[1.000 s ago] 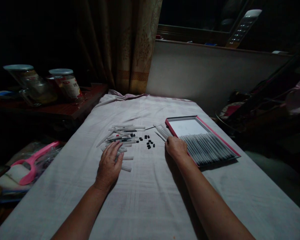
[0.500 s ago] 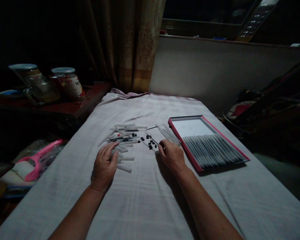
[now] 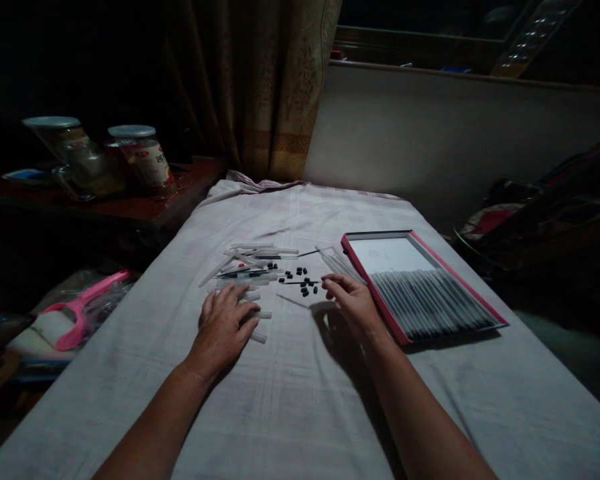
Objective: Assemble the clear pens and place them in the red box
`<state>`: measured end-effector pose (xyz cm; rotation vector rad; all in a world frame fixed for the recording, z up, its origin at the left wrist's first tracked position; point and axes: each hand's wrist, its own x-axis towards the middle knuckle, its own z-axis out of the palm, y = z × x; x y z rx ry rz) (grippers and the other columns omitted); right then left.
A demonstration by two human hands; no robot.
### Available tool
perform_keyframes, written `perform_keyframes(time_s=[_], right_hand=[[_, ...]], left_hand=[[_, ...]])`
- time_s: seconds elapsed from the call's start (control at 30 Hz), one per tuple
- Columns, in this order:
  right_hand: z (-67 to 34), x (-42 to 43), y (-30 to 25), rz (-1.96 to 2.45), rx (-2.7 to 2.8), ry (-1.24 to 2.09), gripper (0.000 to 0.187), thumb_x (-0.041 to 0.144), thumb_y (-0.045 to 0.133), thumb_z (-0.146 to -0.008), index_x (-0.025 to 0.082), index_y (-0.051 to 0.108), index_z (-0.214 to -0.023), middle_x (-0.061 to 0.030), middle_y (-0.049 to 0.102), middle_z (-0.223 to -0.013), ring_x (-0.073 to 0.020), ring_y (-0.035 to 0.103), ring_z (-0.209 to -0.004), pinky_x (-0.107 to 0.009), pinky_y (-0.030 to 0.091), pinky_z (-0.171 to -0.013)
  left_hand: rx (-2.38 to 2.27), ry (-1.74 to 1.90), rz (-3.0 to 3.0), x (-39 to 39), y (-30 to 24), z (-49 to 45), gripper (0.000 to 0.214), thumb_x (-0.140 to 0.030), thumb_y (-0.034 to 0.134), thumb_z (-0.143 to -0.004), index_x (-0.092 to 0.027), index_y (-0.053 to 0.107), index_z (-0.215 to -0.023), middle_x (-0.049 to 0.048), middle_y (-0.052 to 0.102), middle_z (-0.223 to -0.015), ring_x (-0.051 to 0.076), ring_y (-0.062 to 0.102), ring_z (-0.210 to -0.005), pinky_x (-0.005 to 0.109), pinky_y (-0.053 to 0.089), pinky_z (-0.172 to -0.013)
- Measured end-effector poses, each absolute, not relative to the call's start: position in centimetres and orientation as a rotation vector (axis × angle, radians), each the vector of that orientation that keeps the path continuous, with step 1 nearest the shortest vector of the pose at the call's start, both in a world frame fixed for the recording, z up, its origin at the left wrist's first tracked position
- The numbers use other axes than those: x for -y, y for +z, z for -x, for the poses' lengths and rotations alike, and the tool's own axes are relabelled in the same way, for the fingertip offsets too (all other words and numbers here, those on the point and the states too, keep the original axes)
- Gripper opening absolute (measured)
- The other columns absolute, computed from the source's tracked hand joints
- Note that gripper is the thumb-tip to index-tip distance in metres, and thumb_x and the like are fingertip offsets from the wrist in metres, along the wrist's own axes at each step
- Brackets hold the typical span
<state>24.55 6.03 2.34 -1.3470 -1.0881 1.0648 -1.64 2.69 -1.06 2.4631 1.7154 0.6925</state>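
My right hand (image 3: 353, 305) pinches the end of a thin, dark rod like a pen refill (image 3: 295, 283). The rod points left, and its shadow falls on the cloth below. Around it lie several small black caps (image 3: 304, 292). My left hand (image 3: 225, 317) rests palm down with fingers spread over a loose pile of pale, see-through pen barrels (image 3: 260, 251), hiding part of them. Dark refills lie among those barrels. Beside my right hand, more pale barrels (image 3: 337, 262) lean near a pink-edged box (image 3: 377, 297). Inside the box is a row of clear, black-ended pens (image 3: 420, 303).
A pale checked cloth (image 3: 280, 400) covers the work surface. At left stands a dark red table (image 3: 180, 197) with a lidded jar (image 3: 147, 160) and a glass jug (image 3: 87, 177). A pink plastic frame (image 3: 80, 313) lies lower left. A curtain (image 3: 285, 100) hangs behind.
My right hand has lifted slightly, and the refill has swung from slanting to nearly level. My left hand's fingers have spread flatter over the barrels. The view has shifted a little.
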Motion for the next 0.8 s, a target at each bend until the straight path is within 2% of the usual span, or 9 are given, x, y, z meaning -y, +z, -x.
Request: perform_keyframes(time_s=[0.1,0.3,0.6,0.8], right_hand=[[-24.5,-5.9,3.1,1.314,1.101,1.135,0.039,0.052,0.075,-0.062,0.016,0.071,-0.075,-0.0031,0.065,-0.068,-0.0117,0.052,-0.056,-0.022,0.034,-0.046],[-24.3,-5.6,3.8,1.261,1.189,1.197,0.035,0.051,0.073,-0.068,0.016,0.070,-0.073,-0.0019,0.063,-0.066,-0.0096,0.048,-0.053,-0.021,0.032,-0.045],[-24.4,-5.5,3.9,1.235,1.182,1.159,0.035,0.050,0.072,-0.069,0.016,0.070,-0.075,-0.0018,0.063,-0.066,-0.0097,0.049,-0.053,-0.022,0.033,-0.046],[-23.7,-5.5,3.1,1.272,1.282,1.165,0.035,0.050,0.068,-0.072,0.016,0.072,-0.076,-0.0039,0.067,-0.068,-0.0116,0.053,-0.054,-0.024,0.042,-0.051]], left_hand=[[-1.667,0.761,-2.494,-2.7,-0.9,1.4,0.015,-0.026,0.054,-0.090,-0.023,0.068,-0.093,0.0082,0.062,-0.134,0.033,0.044,-0.135,0.061,0.026,-0.112],[-1.570,1.103,-2.500,-2.8,-0.8,1.2,0.015,-0.023,0.047,-0.095,-0.022,0.060,-0.103,0.0074,0.070,-0.118,0.026,0.057,-0.122,0.054,0.032,-0.111],[-1.549,1.138,-2.490,-3.0,-1.0,1.0,0.015,-0.024,0.046,-0.096,-0.022,0.059,-0.104,0.0064,0.072,-0.109,0.024,0.062,-0.109,0.049,0.039,-0.105],[-1.558,1.109,-2.496,-2.7,-0.9,0.9,0.016,-0.028,0.046,-0.097,-0.020,0.059,-0.103,0.0056,0.072,-0.093,0.022,0.067,-0.087,0.037,0.052,-0.082]])
